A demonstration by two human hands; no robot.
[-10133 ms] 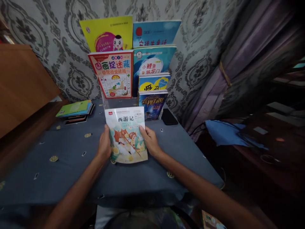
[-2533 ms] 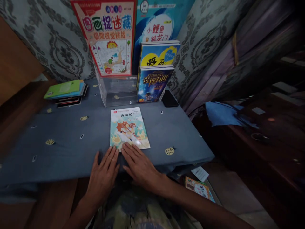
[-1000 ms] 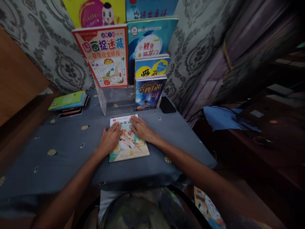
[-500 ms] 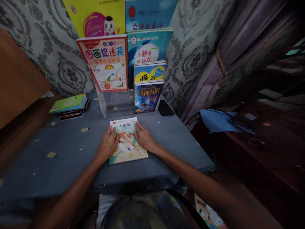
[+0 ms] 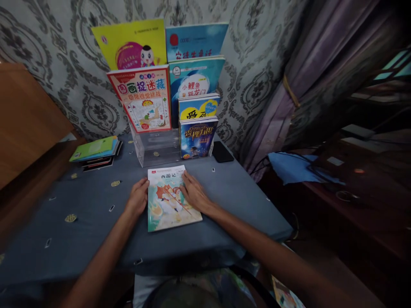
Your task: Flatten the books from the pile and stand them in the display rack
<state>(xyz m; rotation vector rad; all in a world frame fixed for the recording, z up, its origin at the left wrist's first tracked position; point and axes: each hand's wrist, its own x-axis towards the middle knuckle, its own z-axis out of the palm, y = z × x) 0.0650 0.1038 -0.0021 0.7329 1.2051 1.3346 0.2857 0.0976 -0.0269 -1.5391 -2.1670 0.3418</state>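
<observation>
A paperback picture book [image 5: 170, 209] with an illustrated cover and Chinese title lies face up on the cloth-covered table. Its left edge is gripped by my left hand [image 5: 138, 197], whose fingers are curled and partly hidden at the spine. My right hand [image 5: 194, 191] rests flat over the upper right edge of the cover, fingers stretched out. Behind the book, a clear acrylic stand [image 5: 157, 149] holds several upright books, among them a red-bordered one [image 5: 144, 100] and a dark blue one [image 5: 197, 139].
A small pile of thin books [image 5: 96, 149] lies at the table's back left. To the right of the stand is a black phone [image 5: 222, 152]. A patterned curtain [image 5: 257, 85] hangs behind. A blue cloth [image 5: 292, 167] and cables lie on dark furniture at the right.
My left hand has slid off the cover to the book's left edge. My right hand stays on the right side. The view has tilted upward slightly.
</observation>
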